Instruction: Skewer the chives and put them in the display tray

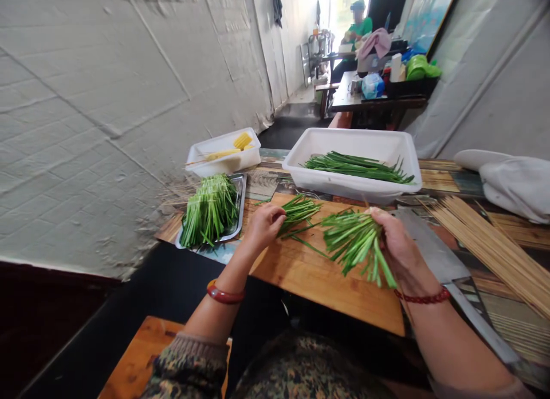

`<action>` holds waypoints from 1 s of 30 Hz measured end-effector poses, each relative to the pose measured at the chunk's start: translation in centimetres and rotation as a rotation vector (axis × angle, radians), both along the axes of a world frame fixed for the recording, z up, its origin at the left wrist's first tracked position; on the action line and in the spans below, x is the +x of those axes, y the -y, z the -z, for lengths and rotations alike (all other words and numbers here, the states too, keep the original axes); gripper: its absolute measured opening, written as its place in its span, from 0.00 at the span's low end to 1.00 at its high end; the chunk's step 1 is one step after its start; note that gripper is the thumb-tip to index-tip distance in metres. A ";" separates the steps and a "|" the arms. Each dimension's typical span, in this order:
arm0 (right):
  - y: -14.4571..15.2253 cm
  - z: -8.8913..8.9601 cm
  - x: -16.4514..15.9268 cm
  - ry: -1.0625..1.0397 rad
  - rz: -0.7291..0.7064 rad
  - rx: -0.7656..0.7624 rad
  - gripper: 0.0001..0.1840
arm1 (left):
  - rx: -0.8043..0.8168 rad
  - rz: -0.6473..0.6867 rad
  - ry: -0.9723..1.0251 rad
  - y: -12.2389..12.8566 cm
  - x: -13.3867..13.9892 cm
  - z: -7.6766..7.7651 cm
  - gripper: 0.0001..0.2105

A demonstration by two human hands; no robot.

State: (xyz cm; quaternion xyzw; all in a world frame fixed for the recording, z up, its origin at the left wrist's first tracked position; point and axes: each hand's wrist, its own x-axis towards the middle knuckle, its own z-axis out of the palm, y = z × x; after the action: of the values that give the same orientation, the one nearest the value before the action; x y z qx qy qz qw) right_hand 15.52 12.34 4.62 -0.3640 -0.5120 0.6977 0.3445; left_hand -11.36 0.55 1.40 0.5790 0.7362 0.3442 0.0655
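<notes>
I see the right hand [397, 238] gripping a fanned green-stalk bunch [354, 238] over the brown wooden board [313, 279], can't tell remotely whether the left hand [263, 224] grasps anything, and judge green bundles [210, 207] on the silver metal tray [242, 201] done, long stalks [356, 167] in the white plastic tub [369, 140] left.

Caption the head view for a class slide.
Right hand grips garlic chives above a wooden cutting board, left hand beside more chives.
</notes>
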 end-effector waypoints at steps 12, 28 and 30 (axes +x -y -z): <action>2.0 1.2 -1.9 0.184 -0.299 0.176 0.21 | -0.162 0.059 -0.242 -6.2 2.6 0.4 0.05; 0.7 1.1 -1.8 0.303 -0.084 0.437 0.15 | -0.155 0.352 1.117 -7.7 5.9 -2.0 0.14; 0.6 1.3 -1.9 0.309 -0.068 0.507 0.15 | -0.173 0.367 1.135 -7.7 5.9 -1.6 0.15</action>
State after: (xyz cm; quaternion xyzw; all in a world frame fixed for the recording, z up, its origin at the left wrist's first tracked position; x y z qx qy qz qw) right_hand 13.67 11.74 3.33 -0.3507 -0.7282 0.4950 0.3189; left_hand -5.51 8.27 3.04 0.4151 0.4996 0.5215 0.5532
